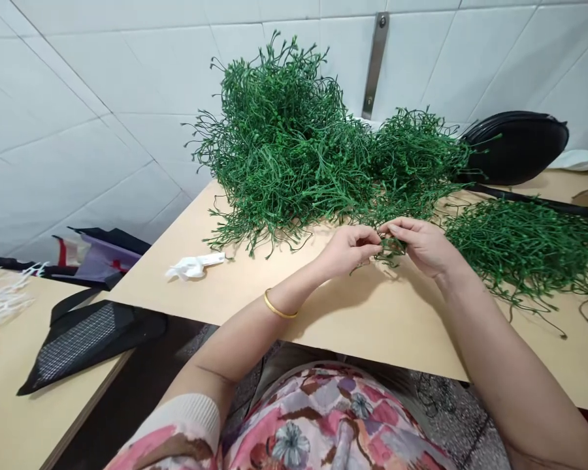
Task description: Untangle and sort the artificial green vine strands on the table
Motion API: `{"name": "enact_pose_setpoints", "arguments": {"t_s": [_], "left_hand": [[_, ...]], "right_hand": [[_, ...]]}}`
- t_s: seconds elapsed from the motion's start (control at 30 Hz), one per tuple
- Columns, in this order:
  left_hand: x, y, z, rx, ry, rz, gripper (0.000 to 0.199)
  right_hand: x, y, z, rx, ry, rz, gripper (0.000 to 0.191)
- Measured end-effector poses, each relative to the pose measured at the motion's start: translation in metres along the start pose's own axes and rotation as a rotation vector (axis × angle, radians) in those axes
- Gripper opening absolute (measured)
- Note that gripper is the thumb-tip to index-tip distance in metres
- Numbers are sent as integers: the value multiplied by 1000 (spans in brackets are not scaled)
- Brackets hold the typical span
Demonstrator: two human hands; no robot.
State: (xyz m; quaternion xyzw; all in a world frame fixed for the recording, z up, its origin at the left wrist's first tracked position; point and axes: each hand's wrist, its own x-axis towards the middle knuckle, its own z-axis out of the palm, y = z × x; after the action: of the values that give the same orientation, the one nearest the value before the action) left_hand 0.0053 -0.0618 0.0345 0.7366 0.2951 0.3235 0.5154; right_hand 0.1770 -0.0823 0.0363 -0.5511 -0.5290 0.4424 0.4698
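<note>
Thin green artificial plant stems (391, 247) are pinched between my two hands, just above the table. My left hand (351, 250) comes in from the left with thumb and forefinger closed on one side of them. On the other side my right hand (424, 245) has its thumb and fingers pressed together on the stems. The stems are small, and my fingers partly cover them. Right behind my hands rises a big tangled heap of green stems (289, 143). Another loose pile of green stems (534, 245) lies to the right of my right hand.
A crumpled white piece (196, 266) lies on the wooden table (161, 281) at left. At the back right sits a black case (517, 147). A metal bracket (375, 65) is fixed to the tiled wall. On a second table at left rests a black mesh bag (78, 343).
</note>
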Motion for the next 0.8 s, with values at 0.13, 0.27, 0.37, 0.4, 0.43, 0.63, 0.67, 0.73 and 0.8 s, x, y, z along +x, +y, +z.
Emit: {"name": "enact_pose_setpoints", "arguments": {"t_s": [0.13,0.27,0.37,0.4,0.43,0.63,0.67,0.73,0.8], "left_hand": [[2,-13,0,-416,80,-225,11],[5,-22,-4,-667,125,-290,15],[5,-23,-7,-737,132,-300,15],[5,-23,-8,-746,134,-296,14],[5,-23,-9,-750,139,-290,14],[3,-23,-14,-684,159,-237,14],[3,-23,-14,-679,156,-231,14],[3,-24,-13,-692,141,-229,15],[3,-24,-12,-731,133,-240,16]], "right_hand": [[-4,9,0,-480,584,-477,17],[-16,6,6,-526,587,-737,13],[-22,4,15,-548,434,-823,11],[-23,3,18,-560,404,-850,10],[-24,3,20,-572,381,-874,10],[-23,9,25,-614,213,-875,17],[-23,10,26,-626,187,-849,18],[-22,13,27,-628,132,-767,19],[-23,14,27,-583,85,-645,19]]}}
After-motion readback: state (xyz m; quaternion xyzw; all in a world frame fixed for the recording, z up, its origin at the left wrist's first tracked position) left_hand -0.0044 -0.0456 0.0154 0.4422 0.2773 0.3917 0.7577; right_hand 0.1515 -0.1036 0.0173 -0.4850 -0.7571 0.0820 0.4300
